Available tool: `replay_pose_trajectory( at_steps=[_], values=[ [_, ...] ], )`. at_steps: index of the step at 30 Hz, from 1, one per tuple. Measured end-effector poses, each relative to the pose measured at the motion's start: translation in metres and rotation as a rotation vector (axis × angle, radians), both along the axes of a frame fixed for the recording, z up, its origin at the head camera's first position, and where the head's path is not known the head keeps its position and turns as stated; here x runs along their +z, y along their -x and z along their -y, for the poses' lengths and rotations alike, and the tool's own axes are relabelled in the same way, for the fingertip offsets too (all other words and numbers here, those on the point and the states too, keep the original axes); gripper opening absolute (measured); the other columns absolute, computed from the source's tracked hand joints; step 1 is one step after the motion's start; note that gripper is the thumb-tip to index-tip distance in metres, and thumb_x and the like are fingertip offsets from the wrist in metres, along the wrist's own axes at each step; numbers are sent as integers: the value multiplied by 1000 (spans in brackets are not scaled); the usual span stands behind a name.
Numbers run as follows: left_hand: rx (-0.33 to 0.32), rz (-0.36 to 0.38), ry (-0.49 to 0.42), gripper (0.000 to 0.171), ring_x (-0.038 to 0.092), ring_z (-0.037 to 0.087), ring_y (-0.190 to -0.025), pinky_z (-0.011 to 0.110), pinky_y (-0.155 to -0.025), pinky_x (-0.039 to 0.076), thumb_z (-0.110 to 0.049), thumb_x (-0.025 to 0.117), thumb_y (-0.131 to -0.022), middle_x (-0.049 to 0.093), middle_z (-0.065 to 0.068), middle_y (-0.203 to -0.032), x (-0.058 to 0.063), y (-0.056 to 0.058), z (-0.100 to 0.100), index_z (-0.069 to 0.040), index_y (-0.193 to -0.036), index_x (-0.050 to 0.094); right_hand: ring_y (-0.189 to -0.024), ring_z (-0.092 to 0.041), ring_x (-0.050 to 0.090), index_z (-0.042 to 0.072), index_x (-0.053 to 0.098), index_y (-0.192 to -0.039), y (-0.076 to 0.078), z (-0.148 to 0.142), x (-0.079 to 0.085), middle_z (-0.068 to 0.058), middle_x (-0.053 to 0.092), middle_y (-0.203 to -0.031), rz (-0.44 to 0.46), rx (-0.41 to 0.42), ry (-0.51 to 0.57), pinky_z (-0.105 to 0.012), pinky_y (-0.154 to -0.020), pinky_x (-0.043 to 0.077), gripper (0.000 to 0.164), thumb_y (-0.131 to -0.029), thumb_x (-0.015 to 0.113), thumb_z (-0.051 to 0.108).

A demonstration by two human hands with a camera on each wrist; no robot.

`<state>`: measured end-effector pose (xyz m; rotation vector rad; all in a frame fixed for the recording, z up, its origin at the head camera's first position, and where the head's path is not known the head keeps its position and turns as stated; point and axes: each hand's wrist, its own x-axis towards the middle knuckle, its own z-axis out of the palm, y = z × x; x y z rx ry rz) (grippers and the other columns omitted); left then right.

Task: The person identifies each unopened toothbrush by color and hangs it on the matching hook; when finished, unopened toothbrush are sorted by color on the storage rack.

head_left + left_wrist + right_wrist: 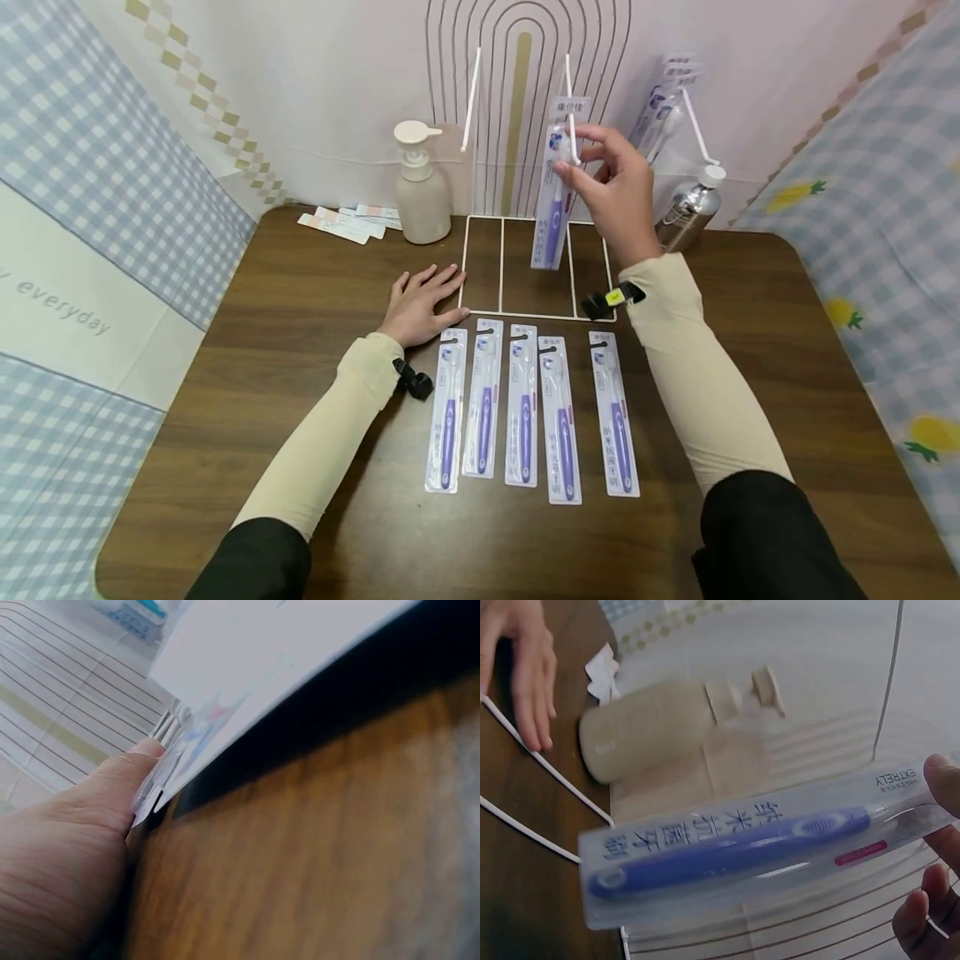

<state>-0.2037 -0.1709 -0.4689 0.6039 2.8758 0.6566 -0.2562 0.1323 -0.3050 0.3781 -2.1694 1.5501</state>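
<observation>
My right hand (pixel 618 187) pinches a packaged toothbrush (pixel 551 208) near its upper end, at the tip of the rack's middle hook (pixel 567 79). The pack is upright, purple handle down; whether the hook carries its weight I cannot tell. In the right wrist view the clear pack (pixel 727 855) runs across the frame, with thumb and fingers at its right end. My left hand (pixel 423 304) lies spread on the table, touching the front left of the white wire rack's base (pixel 501 267). Several more packaged toothbrushes (pixel 522 408) lie in a row before the rack.
On the right hook (pixel 693 125) hang other toothbrush packs (pixel 660 108); the left hook (pixel 471 100) carries none. A beige pump bottle (pixel 423 204) stands left of the rack, beside paper strips (pixel 341 225). A silver bottle (pixel 688 212) stands right, partly behind my forearm.
</observation>
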Motion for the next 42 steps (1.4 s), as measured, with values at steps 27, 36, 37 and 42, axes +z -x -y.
replay_pose_trajectory(
  at_steps=[27, 36, 37, 42],
  values=[
    [21, -2, 7, 74, 15, 26, -161, 58, -125, -2, -57, 59, -104, 24, -7, -174, 7, -2, 10, -28, -168, 33, -67, -8, 47, 20, 75, -131, 48, -9, 15, 1, 62, -120, 90, 34, -87, -21, -63, 42, 40, -93, 84, 14],
    [36, -7, 2, 74, 16, 25, -161, 58, -125, -2, -57, 60, -104, 25, -8, -174, 11, -6, 11, -28, -167, 35, -78, -14, 53, 10, 77, -125, -60, -68, -21, -5, 68, -109, 56, 146, -323, -23, -69, 43, 35, -91, 84, 6],
    [34, -7, 4, 74, 15, 25, -161, 58, -125, -2, -58, 60, -104, 25, -8, -174, 11, -7, 11, -28, -167, 35, -77, -14, 53, 11, 77, -125, -73, -76, -31, -5, 69, -107, 73, 148, -341, -23, -69, 42, 35, -91, 84, 6],
    [32, -17, 7, 74, 16, 25, -161, 59, -125, -1, -59, 59, -103, 25, -8, -174, 13, -10, 8, -29, -167, 35, -65, -13, 48, 15, 78, -123, -123, -107, -74, -2, 70, -100, 179, 136, -445, -23, -58, 39, 32, -92, 84, 11]
  ],
)
